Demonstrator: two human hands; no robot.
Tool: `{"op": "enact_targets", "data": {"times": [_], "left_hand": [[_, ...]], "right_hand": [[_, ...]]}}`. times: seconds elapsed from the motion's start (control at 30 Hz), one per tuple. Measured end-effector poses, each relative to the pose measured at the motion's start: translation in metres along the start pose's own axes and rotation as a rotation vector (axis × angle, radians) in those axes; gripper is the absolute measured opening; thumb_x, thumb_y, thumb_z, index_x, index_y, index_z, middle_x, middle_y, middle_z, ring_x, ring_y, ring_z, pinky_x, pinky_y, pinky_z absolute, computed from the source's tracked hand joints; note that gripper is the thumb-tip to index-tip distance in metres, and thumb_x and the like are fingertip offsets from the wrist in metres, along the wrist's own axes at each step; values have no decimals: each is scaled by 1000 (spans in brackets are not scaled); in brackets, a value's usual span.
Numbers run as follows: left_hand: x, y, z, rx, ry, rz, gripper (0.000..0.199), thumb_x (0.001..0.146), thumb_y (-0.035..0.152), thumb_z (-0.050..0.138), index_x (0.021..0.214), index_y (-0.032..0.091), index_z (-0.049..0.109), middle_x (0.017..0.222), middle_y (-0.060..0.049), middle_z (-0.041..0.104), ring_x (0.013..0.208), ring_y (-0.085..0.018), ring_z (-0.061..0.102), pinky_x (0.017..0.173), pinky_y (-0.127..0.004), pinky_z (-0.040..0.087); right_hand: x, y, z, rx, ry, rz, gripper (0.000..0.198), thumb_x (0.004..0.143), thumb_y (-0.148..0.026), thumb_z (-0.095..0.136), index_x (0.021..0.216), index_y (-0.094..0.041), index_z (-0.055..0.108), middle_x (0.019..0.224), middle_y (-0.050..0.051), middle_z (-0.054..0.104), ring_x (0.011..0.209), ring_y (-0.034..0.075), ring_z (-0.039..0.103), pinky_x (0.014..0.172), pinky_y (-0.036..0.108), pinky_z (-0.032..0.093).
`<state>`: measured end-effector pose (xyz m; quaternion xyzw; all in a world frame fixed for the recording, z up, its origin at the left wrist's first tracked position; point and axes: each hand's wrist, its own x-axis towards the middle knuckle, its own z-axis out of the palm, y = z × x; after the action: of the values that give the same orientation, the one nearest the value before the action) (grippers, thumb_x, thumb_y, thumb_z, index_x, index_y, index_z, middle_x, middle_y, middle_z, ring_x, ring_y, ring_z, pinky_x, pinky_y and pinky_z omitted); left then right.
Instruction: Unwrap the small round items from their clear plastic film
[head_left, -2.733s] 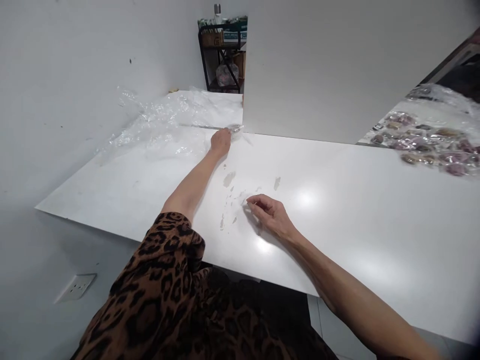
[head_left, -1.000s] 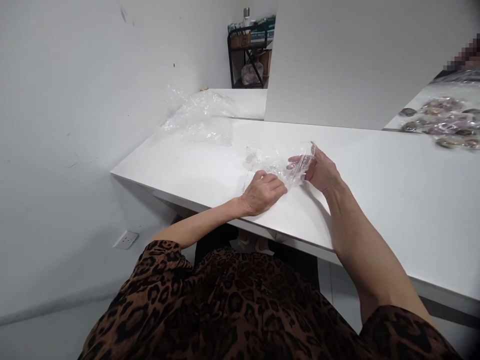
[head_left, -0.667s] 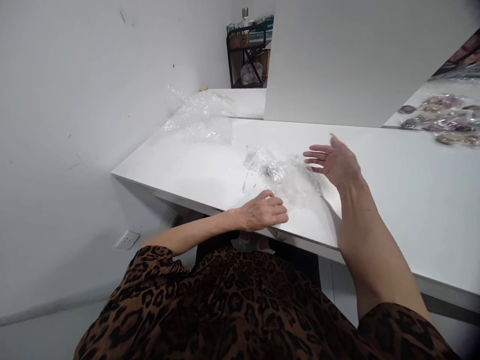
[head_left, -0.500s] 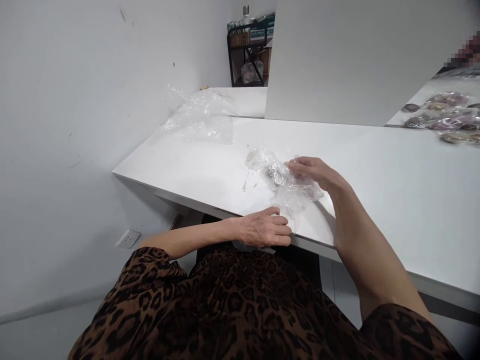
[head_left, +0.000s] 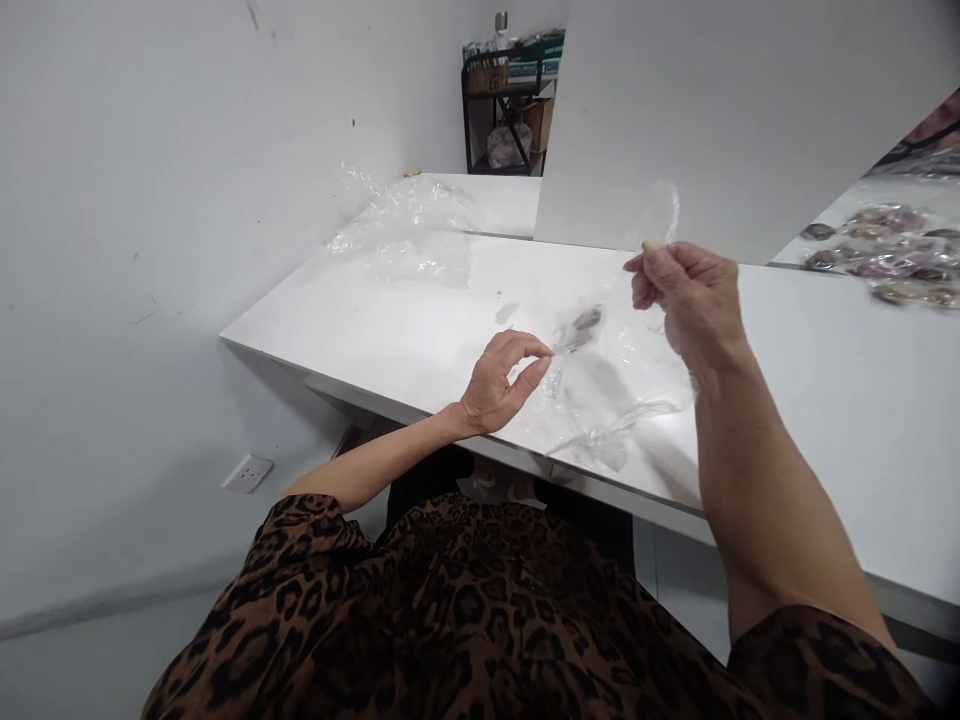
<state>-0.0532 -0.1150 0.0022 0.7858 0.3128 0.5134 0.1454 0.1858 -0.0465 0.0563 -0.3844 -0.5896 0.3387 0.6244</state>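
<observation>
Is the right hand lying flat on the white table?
No, the right hand is raised above the white table, its fingers closed on clear plastic.

Right between the two hands, there lay the plastic bag (head_left: pixel 600 385) on the desk (head_left: pixel 825 440), the left hand (head_left: pixel 501 382) at its left side and the right hand (head_left: pixel 699 295) up at its far right! Away at the back left sat a heap of film (head_left: pixel 420 235), close by the wall (head_left: pixel 187 200), while a panel (head_left: pixel 712 120) rose behind the desk, a rack (head_left: pixel 504 90) beyond its left edge and the wrapped pieces (head_left: pixel 892 245) past its right. Down on the left, lower than the desk, sat the wall's socket (head_left: pixel 247 474).
</observation>
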Motion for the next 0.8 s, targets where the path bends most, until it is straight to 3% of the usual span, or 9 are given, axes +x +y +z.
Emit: {"op": "enact_targets", "data": {"times": [0.23,0.33,0.43,0.53,0.67,0.73,0.8], "left_hand": [[22,-24,1,1,8,-141,37,101,54,54,115,21,63,116,-11,67,95,-17,64,80,-33,54],[41,-30,-2,-47,35,-208,46,99,60,56,125,23,61,126,-12,64,95,-18,64,77,-31,55],[64,-27,-10,-93,57,-179,50,100,64,51,133,27,58,132,-12,60,106,-20,65,80,-32,56],[90,-12,-20,-115,55,-115,54,100,65,50,141,30,54,136,-10,56,120,-25,63,86,-34,57],[125,18,-24,-146,-15,-83,69,91,63,69,148,30,48,150,-10,49,136,-32,55,90,-35,60],[140,31,-21,-174,-47,-99,60,96,56,66,146,28,50,147,-9,51,134,-31,58,86,-34,61],[152,39,-18,-234,-96,-124,42,104,48,55,136,22,58,129,-9,61,116,-26,68,79,-33,62]], "right_hand": [[46,-43,4,-45,-37,-257,38,82,-52,85,72,-17,74,49,-2,55,40,7,42,43,29,26],[56,-68,10,-86,-73,-378,31,85,-47,84,73,-19,77,53,0,57,41,8,44,43,30,26],[59,-95,16,-142,-107,-458,25,92,-43,78,77,-22,78,60,1,60,49,8,49,46,30,32],[56,-119,24,-164,-154,-463,27,96,-47,71,80,-25,76,70,-1,63,60,7,55,52,26,38],[48,-146,43,-213,-216,-440,28,95,-46,66,84,-22,75,77,-5,64,67,4,59,57,21,41],[42,-156,55,-235,-235,-425,26,96,-42,64,89,-19,74,80,-5,64,69,4,59,60,20,43],[36,-163,64,-209,-218,-333,24,93,-40,66,93,-16,73,84,-5,65,77,5,64,64,21,45]]}}
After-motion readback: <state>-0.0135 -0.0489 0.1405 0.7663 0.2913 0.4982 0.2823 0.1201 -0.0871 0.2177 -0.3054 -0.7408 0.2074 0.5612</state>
